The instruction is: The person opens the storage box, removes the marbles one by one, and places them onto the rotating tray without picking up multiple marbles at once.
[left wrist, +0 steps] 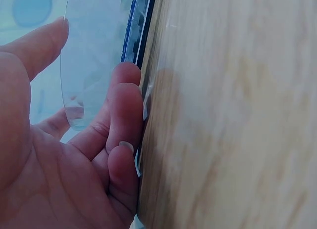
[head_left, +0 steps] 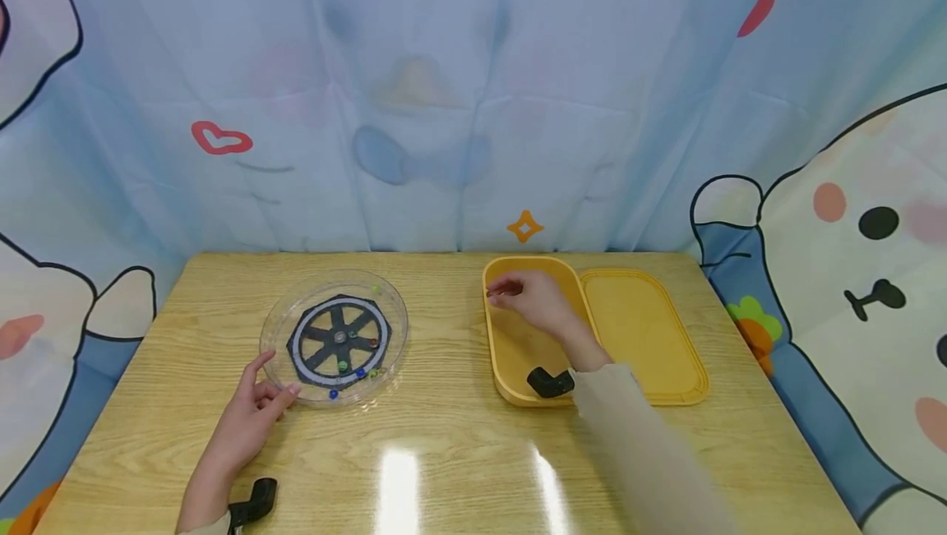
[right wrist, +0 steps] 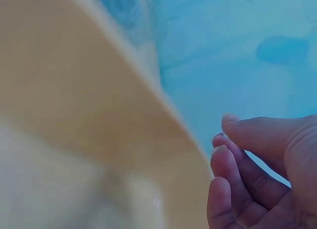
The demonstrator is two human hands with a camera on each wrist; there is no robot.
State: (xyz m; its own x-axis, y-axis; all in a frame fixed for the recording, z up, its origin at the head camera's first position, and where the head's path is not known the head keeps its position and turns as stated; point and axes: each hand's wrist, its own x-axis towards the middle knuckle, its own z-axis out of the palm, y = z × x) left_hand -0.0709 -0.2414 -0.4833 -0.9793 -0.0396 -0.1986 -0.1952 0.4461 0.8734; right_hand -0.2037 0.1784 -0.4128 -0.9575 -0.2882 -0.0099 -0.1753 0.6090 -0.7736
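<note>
On the left of the table lies a clear round dish (head_left: 399, 317) with a dark six-spoked wheel-shaped piece (head_left: 339, 338) and several small coloured marbles (head_left: 360, 373) in it. My left hand (head_left: 255, 416) holds the dish's near left rim, thumb and index finger spread along it. In the left wrist view, the other fingers (left wrist: 126, 115) curl against the dish's side, close to the tabletop. My right hand (head_left: 536, 301) is over the yellow box (head_left: 510, 391), thumb near the bent fingertips (right wrist: 223, 157). I cannot tell whether something small sits between them.
A yellow lid (head_left: 644, 329) lies flat against the right side of the box. Behind the wooden table (head_left: 444, 428) hangs a blue printed curtain (head_left: 444, 108). Black wrist camera mounts (head_left: 255, 502) are on both wrists.
</note>
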